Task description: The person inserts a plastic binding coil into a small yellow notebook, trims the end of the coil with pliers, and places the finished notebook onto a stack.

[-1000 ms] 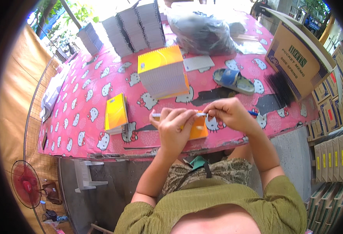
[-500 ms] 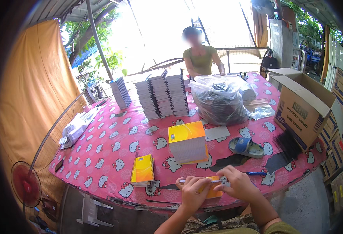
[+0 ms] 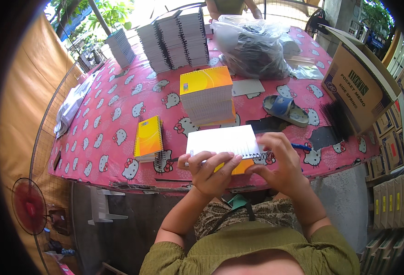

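Observation:
Both my hands hold a small notebook block with white pages up and an orange cover underneath, over the near edge of the pink patterned table. My left hand grips its near left side. My right hand pinches the right end by the punched holes. Behind it stands a tall stack of orange-covered notebooks. A short pile of yellow spiral notebooks lies to the left.
Grey stacks of bound notebooks and a dark plastic bag fill the far side. A sandal, black spiral coils, an open cardboard box sit right. A red fan stands lower left. A person stands beyond the table.
The view dropped back down to the table. The notebook block now lies flat with its white pages showing wide between my hands, lifted a little higher.

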Tool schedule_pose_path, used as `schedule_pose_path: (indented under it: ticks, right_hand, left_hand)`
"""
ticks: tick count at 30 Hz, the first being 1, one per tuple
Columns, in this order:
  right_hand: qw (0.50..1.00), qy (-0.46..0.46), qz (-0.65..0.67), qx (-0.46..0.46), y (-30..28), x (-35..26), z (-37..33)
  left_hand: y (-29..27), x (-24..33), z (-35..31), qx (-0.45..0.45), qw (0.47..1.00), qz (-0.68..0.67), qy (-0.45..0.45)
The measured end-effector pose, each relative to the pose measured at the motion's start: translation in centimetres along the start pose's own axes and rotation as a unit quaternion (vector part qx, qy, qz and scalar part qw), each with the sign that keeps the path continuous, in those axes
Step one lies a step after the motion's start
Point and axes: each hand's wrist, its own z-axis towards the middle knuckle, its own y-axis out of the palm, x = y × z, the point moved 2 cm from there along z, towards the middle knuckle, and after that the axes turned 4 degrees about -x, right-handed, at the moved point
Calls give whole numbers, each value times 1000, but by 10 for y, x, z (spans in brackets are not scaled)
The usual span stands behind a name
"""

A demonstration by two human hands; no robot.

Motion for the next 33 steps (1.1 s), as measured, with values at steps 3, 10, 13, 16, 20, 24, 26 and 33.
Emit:
schedule_pose_path:
  ticks: [3,10,13,16,20,24,26,33]
  right_hand:
    - [991,95,30,-90,-11,6,-8]
    - [993,91,-33,-72,-17,16,-21]
    - [981,159,80,-81,-19,2,-15]
    - [980,118,45,-155,-18,21,-26]
    - [994,65,-50,-79,-17,25,-26]
    - [991,72,-109,28,-18,39,-16]
    - [982,90,-154,58,-29,57,-14]
    - [912,218,-343,53,-82,177,-28]
  left_hand:
    - [1,-2,7,-1,999,-27,-23]
    - [0,3,13,-74,980,-144,-120]
    - [1,7,19,-78,981,-129,-124]
    - [4,6,15,-95,978,-128,-132]
    - [6,6,17,-112,975,-127,-141]
    - [15,5,27,-117,971,-145,-150]
    - [18,0,37,-120,973,-132,-148]
    - [86,4,126,-213,858,-376,-276]
